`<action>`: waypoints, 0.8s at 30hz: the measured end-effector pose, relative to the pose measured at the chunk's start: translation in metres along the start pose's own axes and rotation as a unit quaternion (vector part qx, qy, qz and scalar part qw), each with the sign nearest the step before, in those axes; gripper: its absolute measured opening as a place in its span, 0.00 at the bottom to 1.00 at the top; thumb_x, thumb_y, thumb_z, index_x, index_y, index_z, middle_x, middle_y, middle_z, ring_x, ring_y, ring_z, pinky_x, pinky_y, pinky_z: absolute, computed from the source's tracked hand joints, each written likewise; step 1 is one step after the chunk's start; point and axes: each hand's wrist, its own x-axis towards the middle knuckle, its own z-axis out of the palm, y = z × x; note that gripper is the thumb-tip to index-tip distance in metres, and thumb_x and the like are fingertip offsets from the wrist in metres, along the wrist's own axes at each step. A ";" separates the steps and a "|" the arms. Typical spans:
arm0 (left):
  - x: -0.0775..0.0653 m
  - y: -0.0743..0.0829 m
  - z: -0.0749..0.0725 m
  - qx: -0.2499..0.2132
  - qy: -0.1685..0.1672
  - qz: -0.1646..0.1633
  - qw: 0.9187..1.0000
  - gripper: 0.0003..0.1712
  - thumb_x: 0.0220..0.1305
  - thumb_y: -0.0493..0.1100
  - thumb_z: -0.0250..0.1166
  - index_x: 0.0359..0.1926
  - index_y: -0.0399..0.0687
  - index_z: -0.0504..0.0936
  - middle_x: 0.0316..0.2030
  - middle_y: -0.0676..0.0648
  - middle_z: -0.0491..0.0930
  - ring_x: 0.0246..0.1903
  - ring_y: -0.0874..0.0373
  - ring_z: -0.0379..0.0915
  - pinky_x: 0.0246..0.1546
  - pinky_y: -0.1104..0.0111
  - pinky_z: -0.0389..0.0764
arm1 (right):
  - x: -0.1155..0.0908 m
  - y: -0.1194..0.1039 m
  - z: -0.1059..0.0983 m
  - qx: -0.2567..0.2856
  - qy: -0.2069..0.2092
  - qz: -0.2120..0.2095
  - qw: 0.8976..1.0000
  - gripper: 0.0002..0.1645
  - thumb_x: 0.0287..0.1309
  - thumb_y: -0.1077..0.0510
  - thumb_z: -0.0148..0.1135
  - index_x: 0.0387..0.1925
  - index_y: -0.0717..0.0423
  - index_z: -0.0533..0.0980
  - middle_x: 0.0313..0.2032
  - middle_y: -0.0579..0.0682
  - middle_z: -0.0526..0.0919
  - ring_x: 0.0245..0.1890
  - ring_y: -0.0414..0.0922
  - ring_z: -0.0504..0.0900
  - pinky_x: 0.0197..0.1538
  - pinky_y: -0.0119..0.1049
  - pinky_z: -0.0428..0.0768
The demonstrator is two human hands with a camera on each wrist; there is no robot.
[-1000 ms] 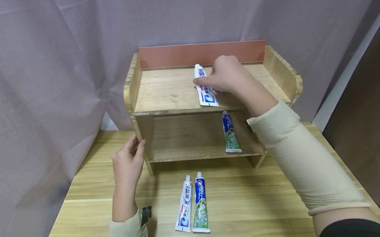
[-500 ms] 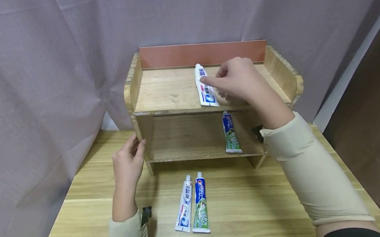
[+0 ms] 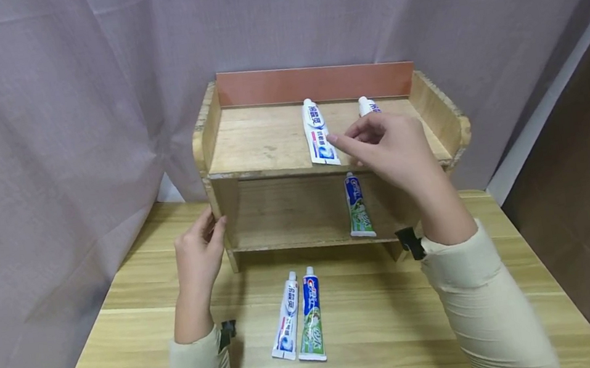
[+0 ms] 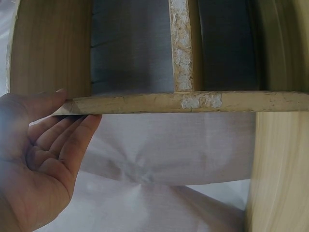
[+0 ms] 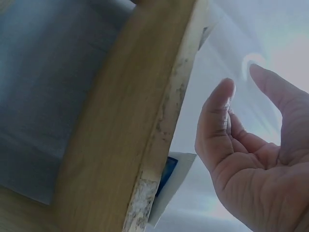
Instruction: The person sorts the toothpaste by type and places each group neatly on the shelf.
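Observation:
My left hand (image 3: 198, 253) pinches the left side panel of a two-tier wooden shelf (image 3: 255, 139). In the left wrist view, thumb and fingers lie on opposite faces of the board (image 4: 140, 103). Over the front of the upper tier, my right hand (image 3: 396, 146) hovers, thumb and fingers apart with nothing between them. Just left of it lies a white toothpaste tube (image 3: 313, 122), cap toward the back. Another white toothpaste tube (image 3: 366, 104) is behind the right hand, mostly hidden. The right wrist view has a tube's end (image 5: 174, 186) jutting past the shelf edge.
A blue-green toothpaste tube (image 3: 357, 207) lies on the lower tier. On the table (image 3: 382, 334) in front, a white tube (image 3: 286, 319) and a blue-green tube (image 3: 311, 322) lie side by side. A grey curtain (image 3: 91, 80) hangs behind the shelf.
My right hand has let go of the white toothpaste tube and drawn back right and toward me, uncovering part of a second white tube. The left hand has stayed put.

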 end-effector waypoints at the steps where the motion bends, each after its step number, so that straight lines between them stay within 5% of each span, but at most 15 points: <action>1: 0.000 -0.001 0.000 0.001 -0.001 0.000 1.000 0.18 0.69 0.38 0.67 0.58 0.38 0.82 0.47 0.37 0.85 0.44 0.47 0.86 0.42 0.68 0.88 | -0.004 0.001 0.000 0.009 0.006 0.001 1.000 0.38 0.50 0.22 0.65 0.40 0.51 0.83 0.32 0.49 0.86 0.29 0.44 0.85 0.36 0.33 0.82; 15: 0.000 -0.002 0.001 -0.003 0.002 -0.002 1.000 0.19 0.69 0.39 0.67 0.58 0.38 0.82 0.47 0.37 0.85 0.44 0.47 0.86 0.43 0.66 0.88 | -0.036 0.017 0.013 0.064 0.060 -0.080 0.993 0.23 0.56 0.37 0.72 0.35 0.53 0.84 0.27 0.46 0.86 0.25 0.43 0.84 0.27 0.26 0.81; 24: 0.000 -0.002 0.001 -0.002 -0.001 0.003 1.000 0.19 0.70 0.39 0.66 0.58 0.38 0.82 0.48 0.37 0.85 0.45 0.47 0.86 0.43 0.66 0.88 | -0.045 0.024 0.019 0.108 0.061 -0.094 0.988 0.19 0.57 0.43 0.74 0.34 0.55 0.85 0.27 0.47 0.86 0.23 0.45 0.84 0.26 0.29 0.85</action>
